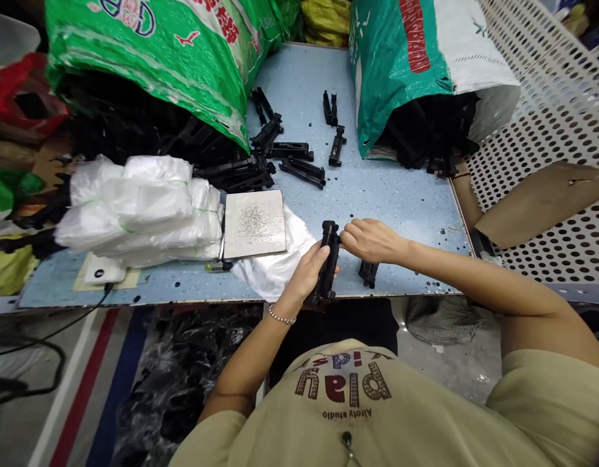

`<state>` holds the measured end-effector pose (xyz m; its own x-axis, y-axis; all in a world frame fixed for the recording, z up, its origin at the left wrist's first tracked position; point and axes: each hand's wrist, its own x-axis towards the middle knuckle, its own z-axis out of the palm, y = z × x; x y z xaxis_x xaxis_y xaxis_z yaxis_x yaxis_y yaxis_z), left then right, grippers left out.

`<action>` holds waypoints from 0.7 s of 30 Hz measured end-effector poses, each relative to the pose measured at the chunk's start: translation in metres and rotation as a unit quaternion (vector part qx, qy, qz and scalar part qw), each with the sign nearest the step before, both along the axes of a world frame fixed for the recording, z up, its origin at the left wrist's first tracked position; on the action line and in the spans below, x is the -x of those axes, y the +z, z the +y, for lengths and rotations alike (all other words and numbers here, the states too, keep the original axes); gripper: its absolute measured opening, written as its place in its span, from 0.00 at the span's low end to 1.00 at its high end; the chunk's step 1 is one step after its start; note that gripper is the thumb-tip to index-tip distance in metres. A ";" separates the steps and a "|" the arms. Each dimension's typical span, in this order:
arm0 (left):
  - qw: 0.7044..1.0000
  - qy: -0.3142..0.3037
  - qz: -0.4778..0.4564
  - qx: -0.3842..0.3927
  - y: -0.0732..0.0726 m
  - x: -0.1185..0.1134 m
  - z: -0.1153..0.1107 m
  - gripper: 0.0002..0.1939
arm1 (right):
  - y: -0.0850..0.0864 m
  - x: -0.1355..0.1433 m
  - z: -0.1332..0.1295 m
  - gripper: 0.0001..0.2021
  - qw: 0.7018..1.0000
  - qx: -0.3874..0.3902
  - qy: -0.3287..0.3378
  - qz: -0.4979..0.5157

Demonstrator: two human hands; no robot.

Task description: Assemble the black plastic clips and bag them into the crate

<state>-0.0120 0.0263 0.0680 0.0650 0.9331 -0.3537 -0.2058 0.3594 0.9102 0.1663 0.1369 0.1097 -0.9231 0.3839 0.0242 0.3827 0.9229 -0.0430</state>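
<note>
My left hand (309, 271) is wrapped round a long black plastic part (327, 263), which stands nearly upright in the view over the table's front edge. At the upper right side of this part, my right hand (367, 240) has its fingers closed; whatever is between the fingertips is too small to make out. Another black part (368, 272) lies on the table just below my right wrist. Several similar black parts (304, 172) lie farther back, left of the middle.
A green bag (182, 65) and a teal bag (387, 71) spill black parts at the back. Left are bundled clear plastic bags (148, 207) and a square board (255, 224) with tiny pieces. A perforated white panel (547, 130) borders the right side.
</note>
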 end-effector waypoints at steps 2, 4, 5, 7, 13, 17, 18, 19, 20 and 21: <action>0.997 0.017 0.056 -0.050 -0.007 -0.004 -0.003 0.33 | -0.012 0.003 -0.004 0.21 0.988 0.124 -0.083 0.037; 0.988 0.038 0.109 -0.107 -0.014 -0.008 -0.005 0.33 | -0.023 0.005 -0.008 0.23 0.942 0.283 -0.161 0.087; 0.984 0.042 0.122 -0.122 -0.016 -0.009 -0.006 0.33 | -0.028 0.005 -0.009 0.24 0.909 0.359 -0.183 0.105; 0.986 0.032 0.114 -0.114 -0.020 -0.008 -0.007 0.34 | -0.032 0.004 -0.009 0.28 0.862 0.453 -0.194 0.119; 1.000 0.014 0.009 0.007 -0.010 0.005 -0.001 0.32 | -0.011 -0.005 -0.006 0.20 0.990 0.114 -0.063 0.058; 0.994 -0.036 -0.028 0.099 0.004 0.010 0.000 0.28 | 0.001 -0.007 -0.002 0.19 0.995 -0.038 0.095 -0.011; 0.991 -0.047 -0.037 0.116 0.006 0.010 -0.001 0.28 | 0.000 -0.008 -0.001 0.20 0.992 -0.044 0.118 -0.017; 0.990 -0.054 -0.046 0.125 0.006 0.010 -0.002 0.27 | -0.002 -0.009 0.000 0.20 0.990 -0.042 0.135 -0.022; 0.989 -0.059 -0.052 0.124 0.004 0.010 -0.003 0.27 | -0.004 -0.010 0.001 0.21 0.989 -0.033 0.143 -0.028; 0.990 -0.062 -0.055 0.116 0.000 0.010 -0.004 0.28 | -0.008 -0.011 0.003 0.22 0.989 -0.018 0.140 -0.038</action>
